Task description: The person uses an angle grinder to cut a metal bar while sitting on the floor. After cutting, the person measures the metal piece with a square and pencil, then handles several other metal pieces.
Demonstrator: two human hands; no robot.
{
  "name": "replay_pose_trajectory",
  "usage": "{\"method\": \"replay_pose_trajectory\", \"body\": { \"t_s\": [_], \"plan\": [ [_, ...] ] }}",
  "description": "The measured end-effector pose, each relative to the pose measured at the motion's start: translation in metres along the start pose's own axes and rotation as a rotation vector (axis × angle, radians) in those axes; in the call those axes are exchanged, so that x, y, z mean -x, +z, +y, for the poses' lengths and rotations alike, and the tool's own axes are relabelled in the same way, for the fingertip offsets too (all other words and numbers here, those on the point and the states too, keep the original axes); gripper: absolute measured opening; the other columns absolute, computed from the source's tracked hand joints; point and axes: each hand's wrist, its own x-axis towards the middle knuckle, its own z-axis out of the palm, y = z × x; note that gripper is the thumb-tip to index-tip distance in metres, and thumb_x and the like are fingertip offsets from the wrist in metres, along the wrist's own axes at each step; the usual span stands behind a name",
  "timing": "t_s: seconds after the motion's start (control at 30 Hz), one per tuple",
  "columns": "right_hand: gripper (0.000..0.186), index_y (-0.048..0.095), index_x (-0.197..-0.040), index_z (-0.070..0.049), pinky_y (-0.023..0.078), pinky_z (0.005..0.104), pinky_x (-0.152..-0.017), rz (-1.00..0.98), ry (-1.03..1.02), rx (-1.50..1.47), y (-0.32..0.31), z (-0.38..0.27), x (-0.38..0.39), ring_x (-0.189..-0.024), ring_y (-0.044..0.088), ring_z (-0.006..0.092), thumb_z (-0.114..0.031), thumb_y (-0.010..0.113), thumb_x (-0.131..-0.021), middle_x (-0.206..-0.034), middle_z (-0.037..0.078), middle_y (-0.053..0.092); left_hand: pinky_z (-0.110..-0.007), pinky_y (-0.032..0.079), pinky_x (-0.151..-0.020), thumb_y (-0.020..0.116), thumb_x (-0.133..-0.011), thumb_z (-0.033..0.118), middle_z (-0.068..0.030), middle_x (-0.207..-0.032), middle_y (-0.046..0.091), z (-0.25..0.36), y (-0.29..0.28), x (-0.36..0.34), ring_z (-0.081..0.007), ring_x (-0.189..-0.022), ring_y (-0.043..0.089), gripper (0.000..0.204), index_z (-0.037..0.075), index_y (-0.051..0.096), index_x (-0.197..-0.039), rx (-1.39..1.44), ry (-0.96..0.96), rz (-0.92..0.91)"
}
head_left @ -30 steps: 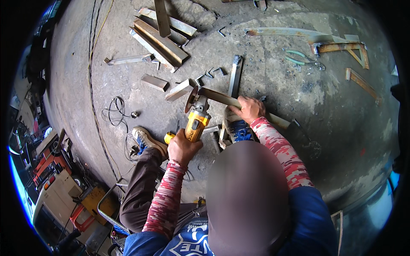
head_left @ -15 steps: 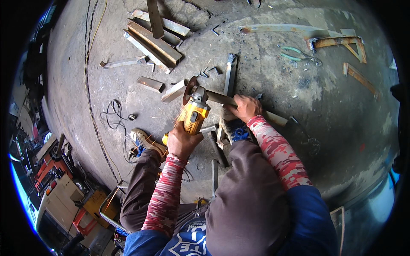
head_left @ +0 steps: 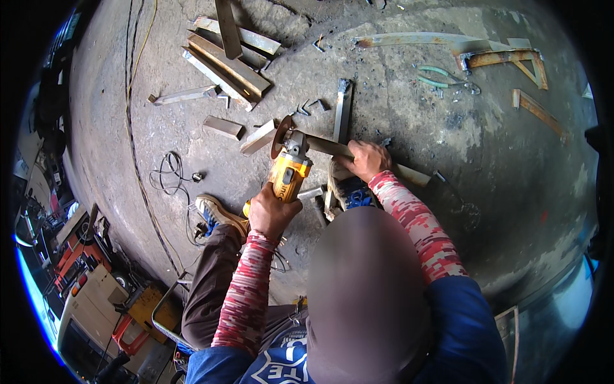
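My left hand (head_left: 274, 211) is closed around the yellow body of an angle grinder (head_left: 291, 174). Its brown disc (head_left: 280, 137) stands on edge at the left end of a metal bar (head_left: 327, 146); the exact contact is hard to make out. Closed over the middle of that bar is my right hand (head_left: 369, 160), just above my right shoe (head_left: 341, 182). The bar's other end comes out to the right of the hand. A short metal piece (head_left: 258, 137) lies on the floor just left of the disc. A few small sparks show below my left hand.
Angle-iron lengths (head_left: 227, 67) are piled at the far left. A dark-ended steel bar (head_left: 343, 112) lies beyond my right hand. Green-handled pliers (head_left: 437, 81) and a rusty frame (head_left: 502, 59) are at the far right. A coiled black cable (head_left: 171, 174) lies beside my left shoe (head_left: 217, 211).
The sparks near my left shoe and the grinder have thinned out. The grinder has shifted only very slightly, and both hands keep their grips.
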Motion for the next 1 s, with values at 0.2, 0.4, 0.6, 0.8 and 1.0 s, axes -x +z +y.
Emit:
{"method": "replay_pose_trajectory", "body": {
  "t_s": [0.2,0.4,0.6,0.8,1.0],
  "plan": [
    [0.044,0.069,-0.095,-0.013,0.058,0.0536,-0.078,0.004,0.002,0.027,0.001,0.000,0.001,-0.090,0.074,0.0397,-0.055,0.079,-0.086,-0.093,0.014,0.075,-0.052,0.060,-0.085,0.082,-0.066,0.039,-0.0305,-0.095,0.075,0.005,0.000,-0.006,-0.0477,-0.091,0.075,0.062,-0.004,0.069,-0.109,0.014,0.012,0.003],
    [0.045,0.069,-0.096,-0.013,0.057,0.0539,-0.078,-0.005,0.006,-0.014,0.004,0.003,0.000,-0.090,0.074,0.0401,-0.056,0.078,-0.087,-0.094,0.014,0.075,-0.051,0.060,-0.086,0.082,-0.067,0.039,-0.0297,-0.096,0.076,0.005,-0.002,0.000,-0.0466,-0.092,0.075,0.063,-0.004,0.068,-0.111,0.008,-0.033,-0.032],
    [0.046,0.069,-0.096,-0.013,0.058,0.0534,-0.077,-0.004,0.006,-0.018,0.008,0.005,-0.001,-0.090,0.074,0.0399,-0.057,0.078,-0.087,-0.095,0.014,0.075,-0.051,0.060,-0.085,0.082,-0.068,0.040,-0.0275,-0.094,0.076,0.001,-0.004,0.008,-0.0453,-0.091,0.075,0.059,-0.001,0.069,-0.108,-0.031,-0.051,-0.044],
    [0.045,0.069,-0.096,-0.013,0.057,0.0536,-0.076,-0.004,0.003,-0.019,0.007,0.004,0.000,-0.089,0.074,0.0399,-0.056,0.078,-0.088,-0.094,0.014,0.075,-0.052,0.060,-0.084,0.082,-0.067,0.040,-0.0272,-0.094,0.076,-0.002,-0.003,0.008,-0.0455,-0.090,0.075,0.059,-0.001,0.070,-0.106,-0.030,-0.052,-0.042],
    [0.045,0.069,-0.095,-0.013,0.057,0.0537,-0.076,0.001,-0.003,0.006,0.005,0.002,0.000,-0.089,0.074,0.0402,-0.056,0.078,-0.088,-0.094,0.014,0.075,-0.052,0.060,-0.085,0.082,-0.067,0.040,-0.0272,-0.094,0.076,0.001,-0.002,0.005,-0.0451,-0.090,0.075,0.060,-0.002,0.071,-0.109,-0.009,-0.052,-0.035]
  ]
}}
